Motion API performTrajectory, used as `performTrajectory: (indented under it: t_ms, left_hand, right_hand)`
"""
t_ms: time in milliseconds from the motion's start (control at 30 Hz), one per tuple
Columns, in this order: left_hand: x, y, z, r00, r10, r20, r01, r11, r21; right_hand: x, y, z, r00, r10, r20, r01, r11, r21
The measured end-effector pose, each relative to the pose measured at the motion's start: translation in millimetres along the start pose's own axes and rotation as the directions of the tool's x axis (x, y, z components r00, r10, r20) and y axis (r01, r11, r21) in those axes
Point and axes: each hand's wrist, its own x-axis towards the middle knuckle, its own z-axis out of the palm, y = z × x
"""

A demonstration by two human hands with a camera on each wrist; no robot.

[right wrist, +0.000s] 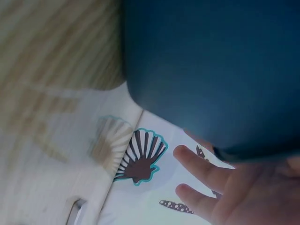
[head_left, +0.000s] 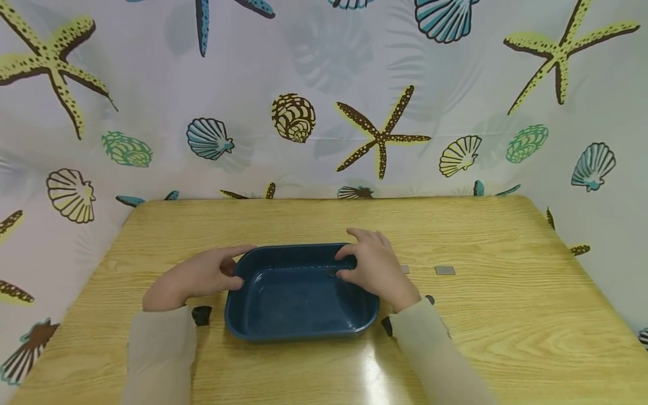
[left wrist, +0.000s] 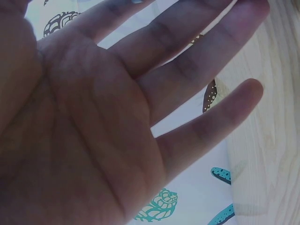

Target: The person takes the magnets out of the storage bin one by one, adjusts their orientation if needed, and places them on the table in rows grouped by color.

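Observation:
A dark blue rectangular basin (head_left: pixel 302 304) with rounded corners appears in the middle of the wooden table in the head view. At its left end is my left hand (head_left: pixel 199 274), thumb and forefinger apart beside the rim. In the left wrist view the fingers (left wrist: pixel 180 70) of that hand are spread and nearly straight. Over the basin's back right corner reaches my right hand (head_left: pixel 374 267), its thumb and a finger overlapping the inside. The right wrist view shows straight fingers (right wrist: pixel 204 166) below the basin's outer wall (right wrist: pixel 211 70). A small dark round spot (head_left: pixel 331 273) shows inside near the right thumb.
Two small grey flat pieces, one a rectangle (head_left: pixel 445 270), lie right of the basin. Dark wrist-camera parts (head_left: pixel 201 315) stick out by the sleeves. A cloth (head_left: pixel 243 84) printed with shells and starfish stands behind the table (head_left: pixel 516 315).

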Motion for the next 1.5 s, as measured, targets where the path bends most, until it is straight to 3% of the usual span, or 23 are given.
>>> performTrajectory:
  t_ms: [633, 933, 1500]
  left_hand:
    - [-0.4, -0.2, 0.2, 1.000, 0.000, 0.002, 0.000, 1.000, -0.017]
    - [-0.7, 0.5, 0.2, 1.000, 0.004, -0.002, -0.004, 1.000, -0.016]
    - [0.3, 0.8, 0.2, 1.000, -0.002, -0.008, 0.002, 1.000, -0.001]
  right_hand:
    - [11, -3, 11.7, 0.999, -0.001, 0.051, 0.004, 0.999, -0.050]
    - [11, -3, 13.3, 0.998, -0.023, 0.055, 0.033, 0.981, -0.189]
    - [11, 1, 17.2, 0.998, -0.065, 0.001, 0.065, 0.986, -0.153]
